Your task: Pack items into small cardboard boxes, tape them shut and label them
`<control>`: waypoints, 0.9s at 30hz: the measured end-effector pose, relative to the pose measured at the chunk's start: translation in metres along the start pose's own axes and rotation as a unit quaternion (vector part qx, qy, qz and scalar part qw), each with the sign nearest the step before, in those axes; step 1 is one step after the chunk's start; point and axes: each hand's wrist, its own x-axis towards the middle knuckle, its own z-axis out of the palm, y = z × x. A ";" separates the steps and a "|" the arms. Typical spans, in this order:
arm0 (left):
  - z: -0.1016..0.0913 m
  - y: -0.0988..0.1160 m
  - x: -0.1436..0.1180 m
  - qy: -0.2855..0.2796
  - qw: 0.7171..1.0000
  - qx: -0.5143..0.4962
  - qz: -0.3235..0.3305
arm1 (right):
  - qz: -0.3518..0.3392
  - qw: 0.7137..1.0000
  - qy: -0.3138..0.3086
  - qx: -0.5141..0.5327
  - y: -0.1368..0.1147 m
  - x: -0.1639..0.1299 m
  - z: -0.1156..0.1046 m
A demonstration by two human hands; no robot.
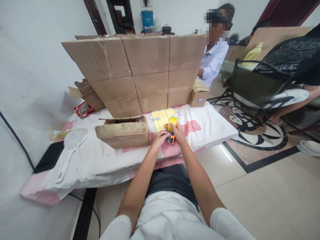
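Observation:
My right hand (179, 132) holds a yellow tape roll (172, 123) upright over the white and pink cloth (207, 128). My left hand (160, 137) meets it from the left, fingers on a small orange and dark object (170, 138) under the roll. A yellow sheet with small pieces (160, 119) lies just behind the hands. An open brown cardboard box (123, 131) lies on its side left of my left hand.
A wall of stacked cardboard boxes (140, 71) stands at the back of the low table. A white perforated paddle (72, 143) and a red packet (83, 109) lie at left. A person in a white shirt (213, 58) sits behind right; a black chair (257, 85) and another person (297, 70) farther right.

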 end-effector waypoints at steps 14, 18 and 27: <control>-0.011 0.042 -0.008 -0.009 1.000 0.006 -0.030 | -0.068 0.994 0.008 -0.084 0.013 0.006 0.000; -0.012 0.039 -0.017 -0.040 0.995 0.025 -0.087 | -0.062 0.994 0.029 -0.081 0.015 0.009 -0.002; -0.022 0.032 -0.035 -0.033 0.988 0.036 -0.145 | -0.043 0.999 0.006 -0.032 0.017 0.005 0.003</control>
